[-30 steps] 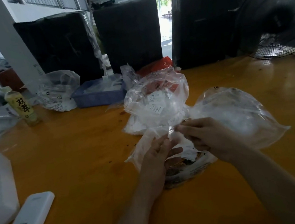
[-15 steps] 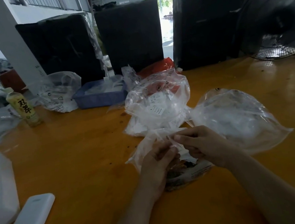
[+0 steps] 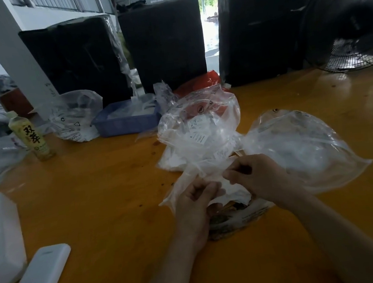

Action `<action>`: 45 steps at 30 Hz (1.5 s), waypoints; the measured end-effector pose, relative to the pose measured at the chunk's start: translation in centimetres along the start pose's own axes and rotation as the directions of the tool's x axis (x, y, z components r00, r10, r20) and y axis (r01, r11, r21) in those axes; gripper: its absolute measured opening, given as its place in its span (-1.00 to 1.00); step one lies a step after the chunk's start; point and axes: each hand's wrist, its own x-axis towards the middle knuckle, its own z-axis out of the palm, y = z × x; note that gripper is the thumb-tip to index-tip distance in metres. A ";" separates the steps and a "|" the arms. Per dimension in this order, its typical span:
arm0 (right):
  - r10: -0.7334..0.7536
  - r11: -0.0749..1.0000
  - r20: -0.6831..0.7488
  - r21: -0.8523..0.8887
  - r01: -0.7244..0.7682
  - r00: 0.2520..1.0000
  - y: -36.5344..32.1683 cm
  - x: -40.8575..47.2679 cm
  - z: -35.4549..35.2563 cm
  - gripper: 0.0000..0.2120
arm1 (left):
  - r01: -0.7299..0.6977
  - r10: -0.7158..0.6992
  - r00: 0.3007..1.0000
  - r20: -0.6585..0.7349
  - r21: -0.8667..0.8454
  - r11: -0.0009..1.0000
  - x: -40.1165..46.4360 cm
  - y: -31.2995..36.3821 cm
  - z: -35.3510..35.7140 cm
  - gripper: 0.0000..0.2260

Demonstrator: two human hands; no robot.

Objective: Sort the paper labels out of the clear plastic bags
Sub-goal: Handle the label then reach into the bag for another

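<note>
Broad glossy orange wooden desk (image 3: 94, 198), carrying everything. At right of centre, a large puffed clear plastic bag (image 3: 298, 152); just left of it and farther off, a crumpled heap of clear plastic bags (image 3: 198, 135) with small white paper labels (image 3: 198, 137) showing through the film. Near centre, a small crinkled clear plastic bag (image 3: 198, 175), pinched at its top between both hands. Left hand (image 3: 194, 201) curled, fingers (image 3: 206, 189) clamped on the film; right hand (image 3: 261, 177) likewise curled, gripping the same bag just right of it. Probably mid-opening: best to pull the two sides apart gently and evenly, keep the mouth facing up, avoid tearing the thin film. Hard to tell whether a label sits inside this bag. Far left, a shallow blue plastic tray (image 3: 125, 125).
</note>
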 end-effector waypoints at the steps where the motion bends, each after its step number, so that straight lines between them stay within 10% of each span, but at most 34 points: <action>1: 0.005 1.000 -0.002 -0.017 -0.005 1.000 0.1 0.0 0.1 -0.73 | 0.001 -0.001 1.000 -0.004 0.003 1.000 0.0 0.0 0.0 -0.75; 9: -0.033 0.990 0.010 -0.136 0.034 0.999 -0.7 0.0 0.5 -0.74 | 0.003 -0.002 1.000 -0.016 0.050 0.999 -0.3 0.0 0.0 -0.76; 18: 0.098 0.986 0.027 0.136 -0.101 0.995 -1.1 -0.4 1.5 -0.88 | -0.099 0.094 0.993 0.064 0.065 0.993 -0.4 0.5 0.4 -0.64; 26: -0.042 0.805 0.062 -0.590 0.070 0.997 0.0 -0.1 0.8 -0.74 | -0.023 0.018 0.999 -0.030 -0.162 0.987 0.2 0.1 -0.2 -0.77; 31: 0.011 0.712 0.113 -0.698 0.072 0.994 0.8 0.2 1.5 -0.72 | -0.022 0.022 1.000 -0.012 -0.042 0.999 -0.2 0.3 0.1 -0.82; 36: 0.018 0.896 -0.041 -0.443 -0.034 0.999 1.3 0.5 1.3 -0.91 | -0.066 0.071 0.997 -0.031 0.144 0.987 -0.3 -0.3 0.4 -0.81; 45: 0.300 0.938 -0.123 0.217 -0.269 0.946 1.1 0.3 -0.4 -0.90 | -0.026 0.018 0.998 -0.059 -0.140 0.990 -0.1 -0.4 0.1 -0.90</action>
